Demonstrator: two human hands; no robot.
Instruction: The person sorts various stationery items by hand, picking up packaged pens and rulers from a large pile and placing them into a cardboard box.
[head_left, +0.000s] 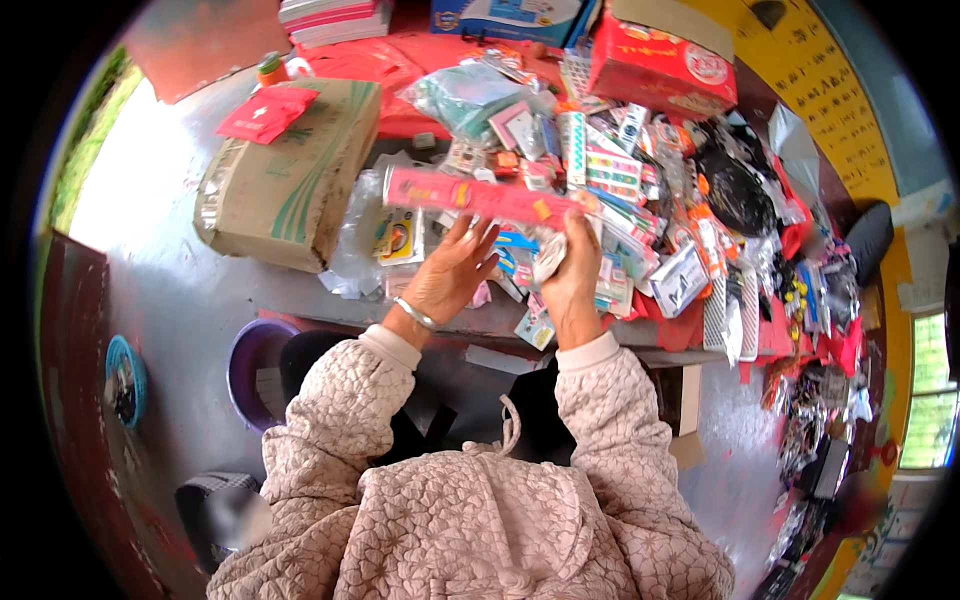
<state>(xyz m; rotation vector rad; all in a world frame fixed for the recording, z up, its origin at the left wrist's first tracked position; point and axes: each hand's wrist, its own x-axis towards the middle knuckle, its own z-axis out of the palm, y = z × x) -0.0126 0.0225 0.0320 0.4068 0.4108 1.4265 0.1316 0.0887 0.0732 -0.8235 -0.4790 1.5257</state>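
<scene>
A long, narrow pink package in clear wrap spans the space in front of me, tilted slightly down to the right. Its right end is gripped in my right hand, thumb on top. A whitish crumpled piece sits against that hand's palm side. Just below the package's middle, my left hand has its fingers spread; whether the fingertips touch the package I cannot tell. Beneath both hands lies a heap of small packaged goods, among them a card with colourful rows and a white box.
A brown carton with a red packet on top stands at left. Behind the heap are a red box and a clear plastic bag. A purple tub and a blue basket stand on the floor.
</scene>
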